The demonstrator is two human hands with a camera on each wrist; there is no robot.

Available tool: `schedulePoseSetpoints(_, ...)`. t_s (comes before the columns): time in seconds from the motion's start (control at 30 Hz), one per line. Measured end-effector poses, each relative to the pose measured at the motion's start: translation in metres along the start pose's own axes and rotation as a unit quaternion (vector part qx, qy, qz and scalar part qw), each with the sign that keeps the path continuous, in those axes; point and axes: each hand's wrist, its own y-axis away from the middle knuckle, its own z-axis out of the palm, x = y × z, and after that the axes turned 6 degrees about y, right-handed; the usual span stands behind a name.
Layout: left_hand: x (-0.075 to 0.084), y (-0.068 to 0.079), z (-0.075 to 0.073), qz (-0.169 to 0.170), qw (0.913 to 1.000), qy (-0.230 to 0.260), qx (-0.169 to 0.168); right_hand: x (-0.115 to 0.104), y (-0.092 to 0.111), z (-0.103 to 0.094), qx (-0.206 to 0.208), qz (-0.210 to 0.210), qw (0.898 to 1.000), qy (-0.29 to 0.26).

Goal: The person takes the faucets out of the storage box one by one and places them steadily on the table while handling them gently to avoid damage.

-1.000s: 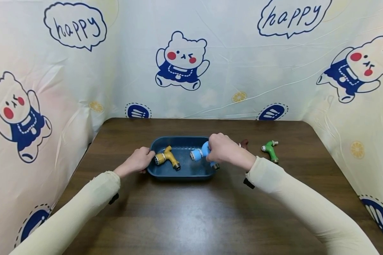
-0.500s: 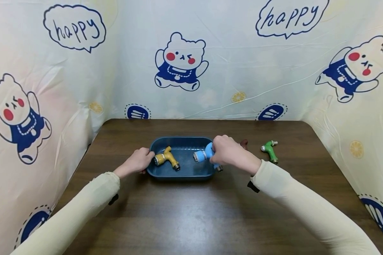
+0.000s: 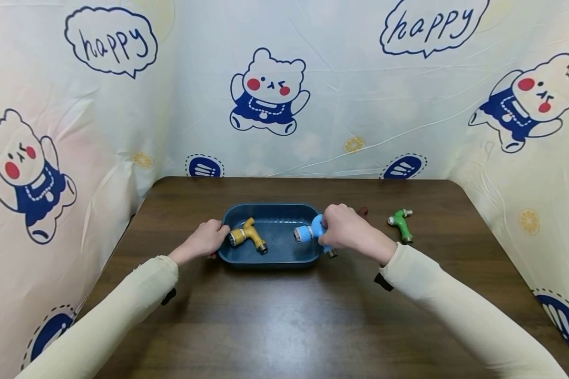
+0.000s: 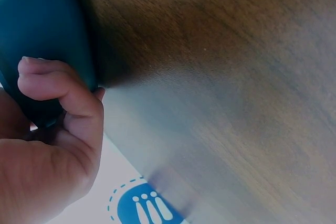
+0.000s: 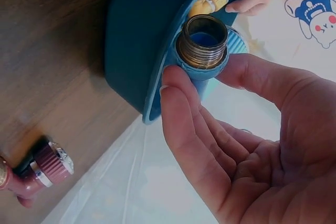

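Note:
My left hand point(image 3: 206, 238) grips the left end of the dark blue tray point(image 3: 284, 251); in the left wrist view its fingers point(image 4: 47, 77) curl against the tray's outer wall. With thumb and fingertips, my right hand point(image 3: 346, 229) pinches a light blue tap point(image 3: 304, 234) over the tray's right rim. The right wrist view shows the blue tap's threaded metal end point(image 5: 202, 51) pointing toward the camera, while part of its body is hidden by the fingers. Inside the tray, at the left, lies a yellow tap point(image 3: 249, 234).
A dark red tap point(image 5: 44, 174) lies on the wooden table point(image 3: 275, 321) just beyond my right hand, mostly hidden in the head view. Farther right lies a green tap point(image 3: 401, 225). Printed curtains point(image 3: 341, 95) surround the table's back and sides.
My right hand has moved a little to the right with the blue tap, from over the tray's right part toward its rim. The left hand, tray and yellow tap have stayed put.

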Motion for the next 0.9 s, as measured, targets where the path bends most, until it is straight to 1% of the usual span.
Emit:
schedulePoseSetpoints(0.27,0.001,0.0,-0.001,0.001,1.0,0.001,0.0,0.004,0.004,0.001,0.01,0.002,1.0,-0.011)
schedulePoseSetpoints(0.73,-0.002,-0.001,-0.001,0.001,1.0,-0.003,0.0,0.008,0.013,0.003,0.011,0.0,1.0,-0.023)
schedulePoseSetpoints(0.9,-0.002,-0.001,0.0,0.0,1.0,-0.001,0.001,0.01,0.018,0.004,0.014,0.002,1.0,-0.019)
